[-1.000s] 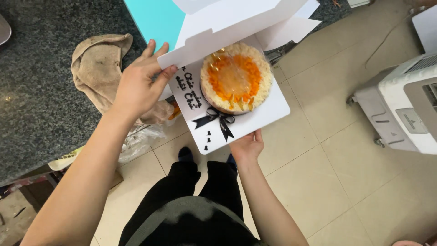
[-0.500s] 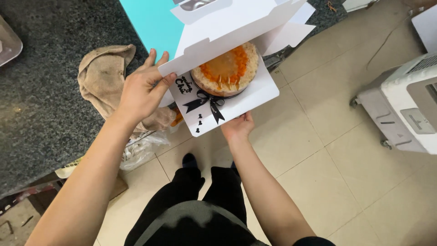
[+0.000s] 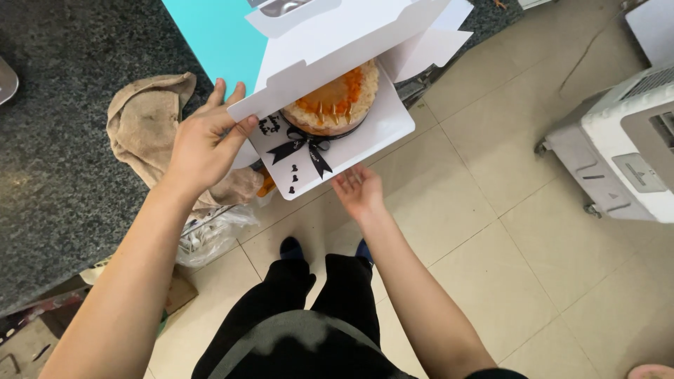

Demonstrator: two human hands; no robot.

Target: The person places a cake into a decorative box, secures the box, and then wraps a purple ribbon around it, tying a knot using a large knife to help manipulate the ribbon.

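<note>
A round cake (image 3: 335, 102) with an orange glazed top sits on a white board (image 3: 372, 135) that carries a black ribbon bow (image 3: 306, 148). The board is partly inside an open white and teal cake box (image 3: 344, 38) lying on the dark counter. My left hand (image 3: 203, 144) grips the box's front flap at its left corner and holds it up over the cake. My right hand (image 3: 358, 189) is just below the board's near edge, palm up and fingers apart, holding nothing. The far half of the cake is hidden under the flap.
A beige cloth (image 3: 144, 126) lies on the speckled dark counter (image 3: 56, 154) left of the box. A clear plastic bag (image 3: 210, 235) hangs below the counter edge. A white machine (image 3: 625, 147) stands on the tiled floor (image 3: 491, 231) at right. My legs are below.
The board with the cake has slid further into the box, under the flap. My right hand has come off the board's underside and opened.
</note>
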